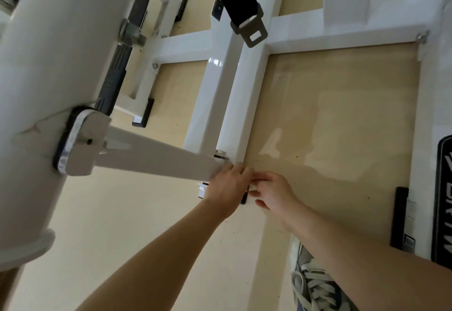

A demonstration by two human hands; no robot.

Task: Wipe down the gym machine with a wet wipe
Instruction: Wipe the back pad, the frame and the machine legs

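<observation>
Head view: both bare forearms reached down to the low end of the white machine frame (pixel 234 105).
Left hand (pixel 226 186): palm down, fingers curled against the frame's end beside the slanted arm (pixel 156 156).
Right hand (pixel 271 193): fingers bent, touching the left; grip unclear.
Wet wipe: not discernible.
Shoe (pixel 315 283): on the floor (pixel 330 127), bottom edge.

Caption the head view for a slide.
Both hands, left and right, meet at the white frame's low floor joint.
</observation>
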